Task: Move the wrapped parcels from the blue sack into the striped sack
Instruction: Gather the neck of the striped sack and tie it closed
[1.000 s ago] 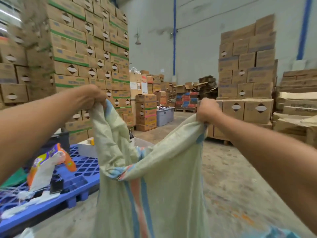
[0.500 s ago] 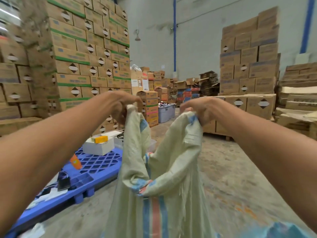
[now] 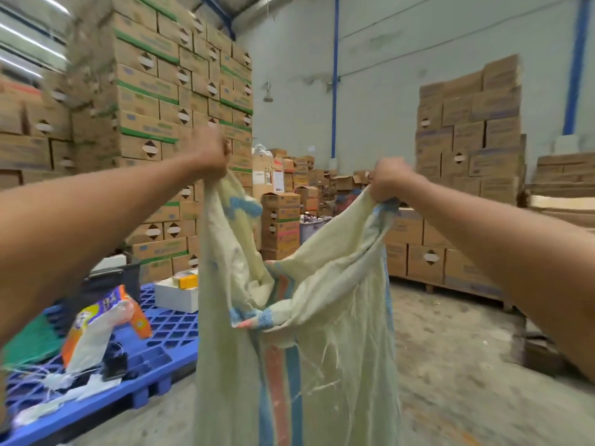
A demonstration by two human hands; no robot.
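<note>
I hold up the striped sack (image 3: 338, 317), a pale yellowish woven bag with blue and orange stripes down its middle. My left hand (image 3: 211, 154) grips the left corner of its mouth. My right hand (image 3: 388, 181) grips the right corner, a little lower. The mouth sags between them, its front edge folded down. The sack hangs limp toward the floor. No blue sack and no wrapped parcels show in this view.
A blue plastic pallet (image 3: 154, 349) lies on the floor at the left, carrying a white box (image 3: 177, 292), an orange printed bag (image 3: 103, 329) and scraps. Tall stacks of cardboard boxes (image 3: 161, 91) rise on the left, at the right (image 3: 470, 140) and behind. Bare concrete floor (image 3: 467, 381) lies at the right.
My hands came close together half a second ago and have now spread apart and lifted, pulling the sack's mouth wider and higher. The view has swung slightly.
</note>
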